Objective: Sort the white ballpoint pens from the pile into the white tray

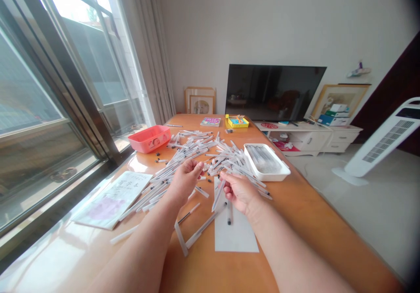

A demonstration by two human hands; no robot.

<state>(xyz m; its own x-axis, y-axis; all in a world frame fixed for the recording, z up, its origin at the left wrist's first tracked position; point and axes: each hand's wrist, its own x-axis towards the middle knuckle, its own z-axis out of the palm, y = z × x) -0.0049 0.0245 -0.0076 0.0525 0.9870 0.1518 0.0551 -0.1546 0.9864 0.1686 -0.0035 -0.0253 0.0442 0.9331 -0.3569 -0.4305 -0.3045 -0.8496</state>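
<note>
My left hand (186,178) is closed in a pinch above the near edge of a heap of pen parts (193,151); whatever its fingertips hold is too small or hidden to make out. Between the thumb and fingers of my right hand (241,192) is a translucent white pen barrel (218,197), slanting down to the left. Under that hand, a pen with a black end (229,214) lies on a white sheet of paper (236,238). A few loose barrels and a thin dark refill (189,213) rest on the table between my forearms.
A white tray (284,173) of pens stands right of the heap, and a red plastic basket (138,145) back left. A notebook (108,212) lies by the window side. Farther back are a colourful booklet (210,121) and a yellow box (241,124). Small black parts (158,154) lie near the basket.
</note>
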